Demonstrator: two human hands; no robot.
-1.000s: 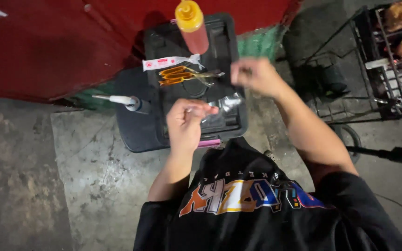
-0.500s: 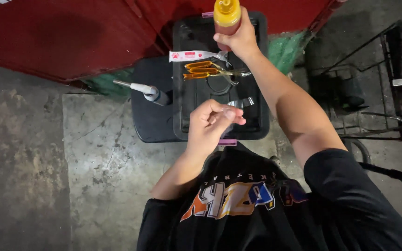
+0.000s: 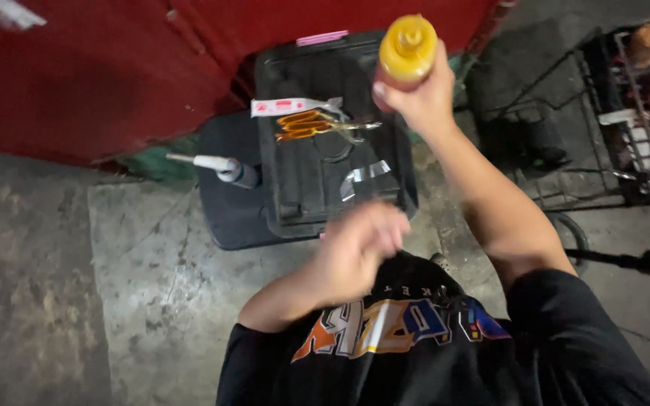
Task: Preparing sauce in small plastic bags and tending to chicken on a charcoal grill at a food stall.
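Head view: right hand [image 3: 415, 94] lifts the yellow squeeze bottle [image 3: 408, 46], fingers clamped round it; left hand [image 3: 359, 252] blurred, fingers' state unclear, above the black tray [image 3: 295, 188].

One head cam, looking steeply down, close on hands & black tray [image 3: 287, 83].

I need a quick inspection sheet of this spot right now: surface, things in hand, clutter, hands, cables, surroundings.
Surface: black plastic lid on a dark bin, over a concrete floor.
Things in hand: squeeze bottle with a yellow cap, lifted above the lid.
Clutter: orange-handled scissors, white packet, foil scraps, white-handled tool.
Hands: right hand grips the bottle; left hand blurred, contents unclear.
Cables: dark cable on the floor at right.
Surroundings: red wall, wire grill rack with cooked food.
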